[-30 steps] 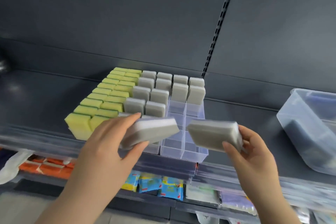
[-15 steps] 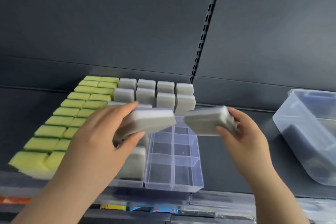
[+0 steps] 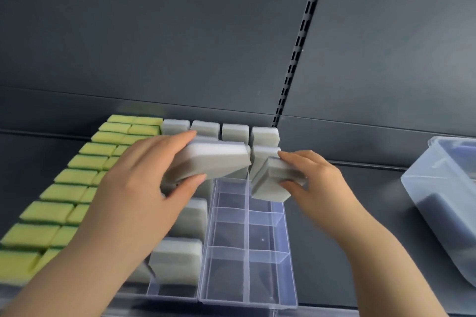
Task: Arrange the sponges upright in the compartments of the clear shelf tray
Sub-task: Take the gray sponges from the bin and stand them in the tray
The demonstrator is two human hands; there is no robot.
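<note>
Gripping sponges (image 3: 208,162) in left hand (image 3: 139,188) and right hand (image 3: 316,177), you are now tipping the right sponge (image 3: 269,186) into the tray (image 3: 247,301) at 1 o'clock.

sponges (image 3: 213,159): matt foam | tray (image 3: 247,273): clear glossy plastic

We're looking at a dark grey back panel (image 3: 180,33), and a black slotted upright (image 3: 298,51) runs slantwise down it to the dark shelf (image 3: 381,193). Over at the right of that shelf we've got a clear plastic tub (image 3: 417,183), cut off by the frame edge, with something dark showing through its wall that we can't make out.
</note>
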